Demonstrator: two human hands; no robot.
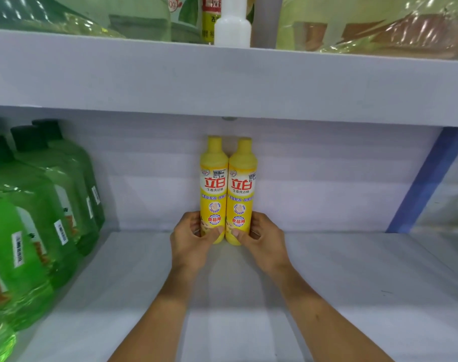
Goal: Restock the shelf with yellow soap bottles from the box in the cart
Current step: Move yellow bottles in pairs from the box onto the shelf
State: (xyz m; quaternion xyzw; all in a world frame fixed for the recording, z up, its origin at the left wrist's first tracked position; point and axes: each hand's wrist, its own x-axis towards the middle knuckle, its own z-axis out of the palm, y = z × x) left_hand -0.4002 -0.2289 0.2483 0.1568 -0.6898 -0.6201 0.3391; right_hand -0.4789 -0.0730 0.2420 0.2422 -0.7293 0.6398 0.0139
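Two yellow soap bottles stand upright and side by side at the back of the white shelf, touching each other. My left hand grips the base of the left yellow bottle, thumb across its front. My right hand grips the base of the right yellow bottle the same way. Both labels face me. The cart and the box are out of view.
Several green bottles stand in rows on the left of the same shelf. The upper shelf board hangs low over the yellow bottles, with a white bottle and wrapped packs on it. A blue upright bounds the right side.
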